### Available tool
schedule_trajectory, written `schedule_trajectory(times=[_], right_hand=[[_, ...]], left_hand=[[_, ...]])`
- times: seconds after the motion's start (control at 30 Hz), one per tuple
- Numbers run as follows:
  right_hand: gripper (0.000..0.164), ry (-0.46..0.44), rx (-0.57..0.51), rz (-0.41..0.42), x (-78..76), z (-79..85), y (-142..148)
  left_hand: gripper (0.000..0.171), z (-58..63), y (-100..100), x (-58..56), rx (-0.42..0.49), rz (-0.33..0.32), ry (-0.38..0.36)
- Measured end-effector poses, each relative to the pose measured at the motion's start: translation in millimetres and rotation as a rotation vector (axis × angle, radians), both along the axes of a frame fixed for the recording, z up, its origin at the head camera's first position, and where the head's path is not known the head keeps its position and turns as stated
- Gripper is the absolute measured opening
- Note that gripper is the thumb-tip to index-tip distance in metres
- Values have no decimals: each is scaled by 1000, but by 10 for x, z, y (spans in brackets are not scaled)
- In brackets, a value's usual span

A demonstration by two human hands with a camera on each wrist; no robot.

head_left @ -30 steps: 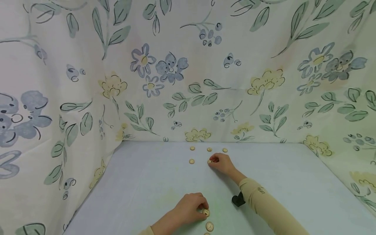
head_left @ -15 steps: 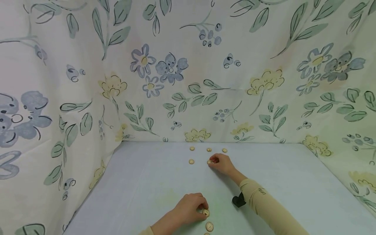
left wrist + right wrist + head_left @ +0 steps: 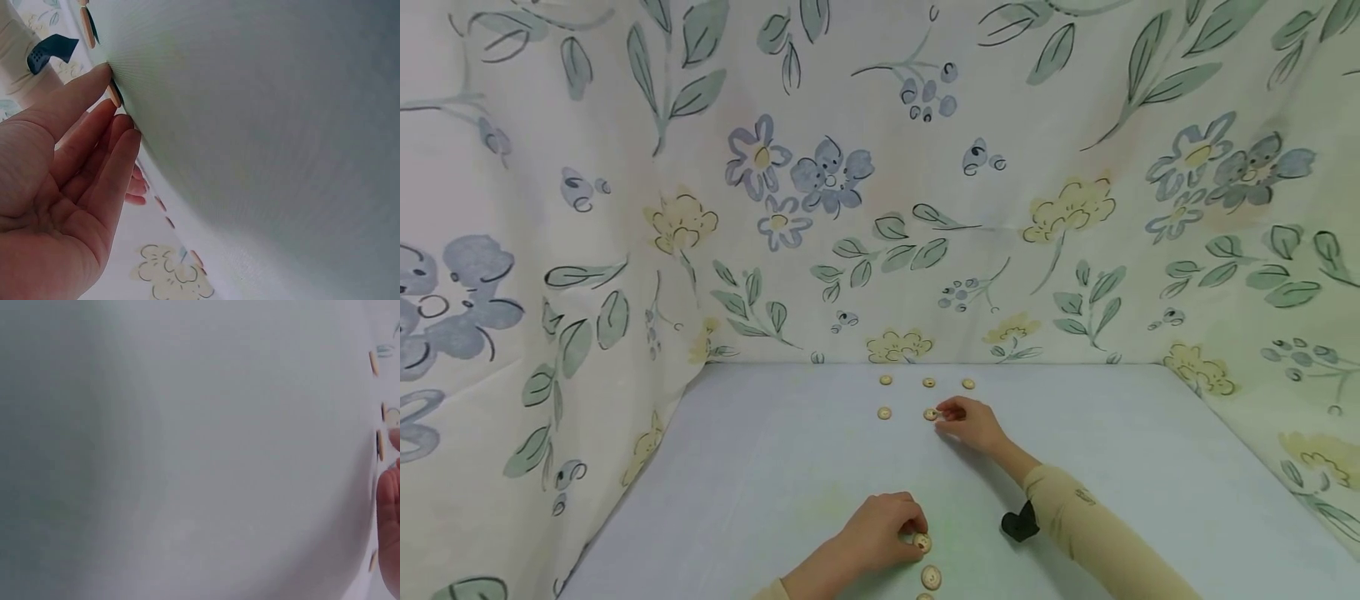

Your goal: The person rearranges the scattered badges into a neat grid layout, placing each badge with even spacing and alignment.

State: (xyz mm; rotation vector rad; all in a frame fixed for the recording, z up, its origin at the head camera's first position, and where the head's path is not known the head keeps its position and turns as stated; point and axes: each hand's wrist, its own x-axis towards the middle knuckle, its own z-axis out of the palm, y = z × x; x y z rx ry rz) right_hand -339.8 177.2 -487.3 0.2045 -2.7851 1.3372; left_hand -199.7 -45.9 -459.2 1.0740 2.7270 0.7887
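In the head view my left hand (image 3: 880, 533) pinches a round wooden button (image 3: 922, 543) by its edge, low on the table. In the left wrist view the thumb and fingertips close on that button (image 3: 114, 94), seen edge-on. Farther off, my right hand (image 3: 972, 423) is just right of another wooden button (image 3: 931, 414), its thumb and finger parted around the near side without gripping it. The right wrist view catches only part of the right hand (image 3: 390, 512) at its edge, with a button (image 3: 380, 445) close by.
Three wooden buttons stand in a back row, the middle one (image 3: 929, 382) among them. One more button (image 3: 884, 413) lies left of the right hand. Nearest me are a button (image 3: 931, 577) and one cut off by the frame. Floral cloth (image 3: 850, 275) walls the white table (image 3: 760, 475).
My right thumb and fingers have let go of the button and drawn slightly right of it. The button stays on the table. My left hand keeps its pinch. The head view has shifted a little.
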Motion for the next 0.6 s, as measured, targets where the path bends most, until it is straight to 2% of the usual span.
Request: schedule_trajectory(times=[0.17, 0.3, 0.5, 0.6], right_hand=[[26, -40, -111, -46, 110, 7, 37], [31, -77, -216, -40, 217, 16, 76], [36, -153, -340, 5, 416, 3, 133], [38, -153, -365, 57, 547, 15, 155]], left_hand=[[17, 3, 1, 2, 1, -3, 2], [17, 11, -4, 3, 8, -2, 15], [17, 22, -7, 3, 18, -6, 6], [17, 10, -7, 3, 24, -7, 0]])
